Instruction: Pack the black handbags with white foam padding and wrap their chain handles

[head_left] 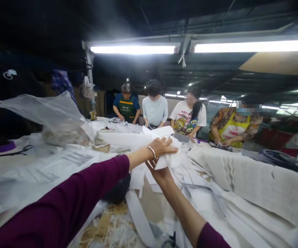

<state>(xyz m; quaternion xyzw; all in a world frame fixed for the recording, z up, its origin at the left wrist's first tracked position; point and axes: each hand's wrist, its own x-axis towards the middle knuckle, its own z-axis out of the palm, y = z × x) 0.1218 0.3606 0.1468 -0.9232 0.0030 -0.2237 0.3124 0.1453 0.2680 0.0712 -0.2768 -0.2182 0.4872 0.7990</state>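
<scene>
My left hand, with a bracelet at the wrist, reaches over a bundle of thin white sheets. Its fingers curl over the sheets' near side. Just below, my right hand grips a white sheet from underneath, and most of its fingers are hidden behind the material and the left hand. Whether the sheets are paper or padding I cannot tell. More white strips lie loosely beneath both hands.
A long stack of white padding fills the right side. Clear plastic bags and printed film cover the left. Nearby are white strings and a purple tape roll. Several people stand working across the table.
</scene>
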